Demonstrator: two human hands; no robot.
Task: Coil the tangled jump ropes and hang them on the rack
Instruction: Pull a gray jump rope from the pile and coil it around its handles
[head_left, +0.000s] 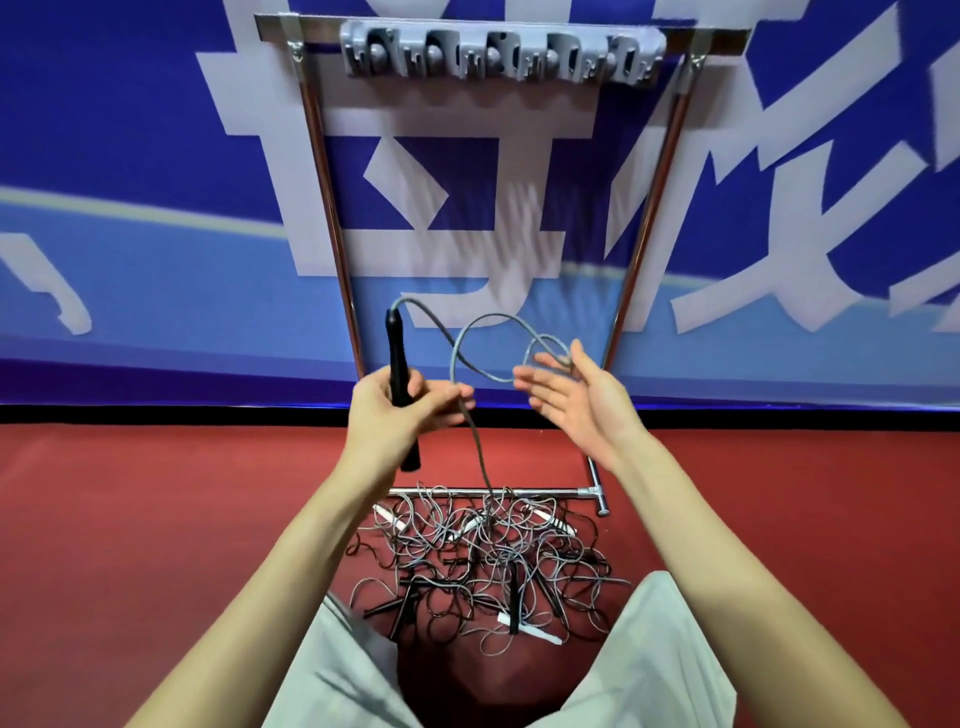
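Coiling begins: the left hand (387, 410) grips a black plastic handle (399, 374), fingers clamped; the right hand (571, 400), fingers apart, should gather the grey cord loop (467, 338).

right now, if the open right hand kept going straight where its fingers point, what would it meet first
Its fingers point left, toward the left hand. The right hand would first meet the grey cord loop of the black-handled jump rope, probably; depth is unclear.

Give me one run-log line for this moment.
left hand: grips black jump-rope handle | right hand: open, grey cord loop over fingers | tangled rope pile: on floor | grey hook rack: empty
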